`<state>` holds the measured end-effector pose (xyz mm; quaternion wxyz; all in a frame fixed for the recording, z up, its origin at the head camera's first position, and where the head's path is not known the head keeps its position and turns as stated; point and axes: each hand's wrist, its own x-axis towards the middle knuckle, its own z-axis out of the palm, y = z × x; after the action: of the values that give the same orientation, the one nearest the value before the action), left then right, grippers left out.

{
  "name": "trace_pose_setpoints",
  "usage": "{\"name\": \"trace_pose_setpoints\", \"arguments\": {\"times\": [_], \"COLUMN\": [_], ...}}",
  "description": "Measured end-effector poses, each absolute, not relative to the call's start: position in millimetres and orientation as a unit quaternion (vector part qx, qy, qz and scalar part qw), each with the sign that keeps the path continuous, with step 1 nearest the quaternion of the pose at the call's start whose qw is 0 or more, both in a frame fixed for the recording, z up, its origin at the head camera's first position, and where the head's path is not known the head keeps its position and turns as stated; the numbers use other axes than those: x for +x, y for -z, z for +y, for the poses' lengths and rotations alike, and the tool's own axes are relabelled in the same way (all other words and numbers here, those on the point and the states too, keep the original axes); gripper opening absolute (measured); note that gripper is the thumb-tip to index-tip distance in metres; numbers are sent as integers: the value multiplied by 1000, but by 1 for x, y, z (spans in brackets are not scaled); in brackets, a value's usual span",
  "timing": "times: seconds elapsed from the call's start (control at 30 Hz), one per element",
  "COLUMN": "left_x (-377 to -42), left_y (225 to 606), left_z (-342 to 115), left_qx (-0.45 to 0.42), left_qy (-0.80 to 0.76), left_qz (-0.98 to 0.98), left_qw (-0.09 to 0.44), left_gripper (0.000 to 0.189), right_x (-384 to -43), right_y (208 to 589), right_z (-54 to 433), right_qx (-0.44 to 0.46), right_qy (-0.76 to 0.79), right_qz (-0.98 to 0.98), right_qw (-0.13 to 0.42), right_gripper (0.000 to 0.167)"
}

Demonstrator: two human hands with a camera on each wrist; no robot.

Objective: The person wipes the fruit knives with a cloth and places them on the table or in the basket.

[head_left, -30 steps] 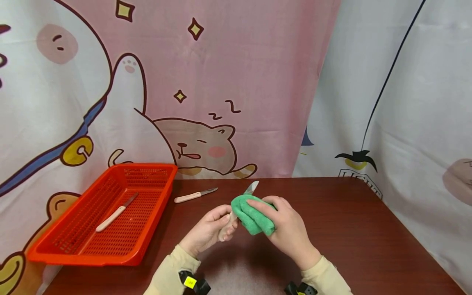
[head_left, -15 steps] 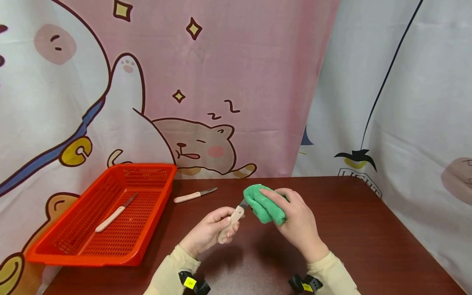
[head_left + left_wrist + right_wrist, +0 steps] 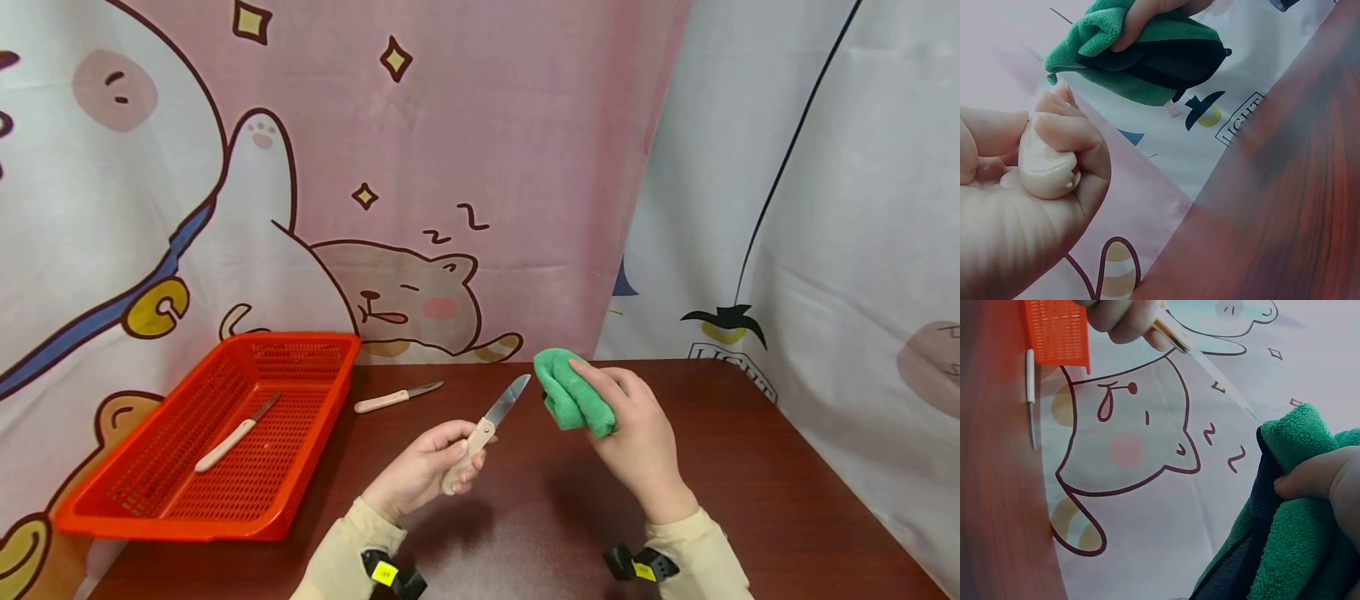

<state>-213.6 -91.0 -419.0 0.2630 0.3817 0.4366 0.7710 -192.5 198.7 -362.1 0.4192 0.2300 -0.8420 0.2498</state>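
Note:
My left hand (image 3: 427, 467) grips a knife (image 3: 480, 437) by its pale handle, the bare blade slanting up to the right above the table. In the left wrist view the fingers curl round the butt of the handle (image 3: 1050, 169). To the right, my right hand (image 3: 637, 433) holds a folded green cloth (image 3: 573, 392) with a dark underside, thumb pressed on top. The cloth sits just right of the blade tip, with a small gap in the head view. In the right wrist view the blade (image 3: 1222, 381) points toward the cloth (image 3: 1304, 437).
A red plastic basket (image 3: 277, 521) stands at the left, with one pale-handled knife (image 3: 225, 446) inside. Another such knife (image 3: 382, 402) lies on the brown table (image 3: 750, 483) near its back edge. A printed curtain (image 3: 525, 167) hangs behind the table.
My right hand with the cloth has slid up along the blade and off its tip, moving right and exposing the blade. My left hand and the knife have stayed nearly still.

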Motion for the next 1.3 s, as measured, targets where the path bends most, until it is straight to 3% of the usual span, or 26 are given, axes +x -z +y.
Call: {"name": "trace_pose_setpoints", "arguments": {"times": [0.53,0.8,1.07,1.3], "left_x": [-214,-210,-204,-202], "left_y": [415,401,387,381], "left_z": [-94,-97,-99,-98], "left_qx": [333,313,314,314], "left_qy": [-772,-694,-565,-491], "left_qz": [493,634,763,810], "left_qw": [224,134,1,-65], "left_gripper": [29,22,16,20], "right_x": [-190,-188,-188,-186], "right_y": [355,354,354,355], "right_z": [205,203,203,200], "right_qx": [230,236,238,242], "right_qy": [-269,-275,-283,-283], "right_qz": [-832,-827,-830,-828], "right_qw": [427,430,419,418], "right_gripper": [84,84,81,82]}}
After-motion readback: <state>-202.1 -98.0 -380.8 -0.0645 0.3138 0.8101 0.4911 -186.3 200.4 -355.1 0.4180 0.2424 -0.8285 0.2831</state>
